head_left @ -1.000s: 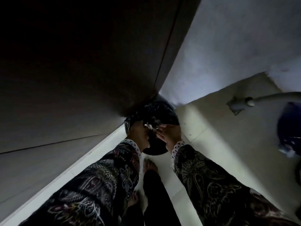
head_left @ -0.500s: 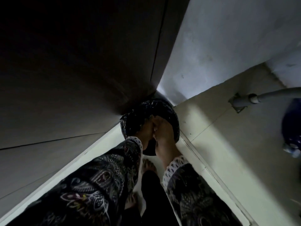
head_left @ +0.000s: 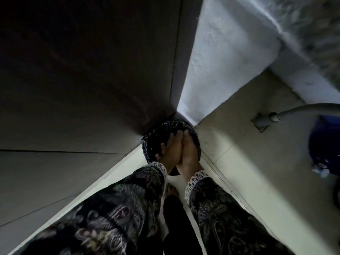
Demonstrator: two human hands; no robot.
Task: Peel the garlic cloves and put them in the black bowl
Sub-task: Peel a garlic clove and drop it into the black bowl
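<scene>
Head view: a second ago the two hands worked side by side above the black container, pinching something small and pale between the fingertips. Now the left hand (head_left: 170,150) and the right hand (head_left: 189,150) are pressed flank to flank, fingers stretched forward and down over the bin lined with a black bag (head_left: 152,144) in the corner of the floor. The pale scrap is gone from sight. Each grip looks loose, fingers straight and holding nothing visible, which suggests peel was just dropped or brushed off. No garlic clove or black bowl can be seen here; the light is dim. A grey pipe (head_left: 294,111) and a blue object (head_left: 325,144) lie to the right.
</scene>
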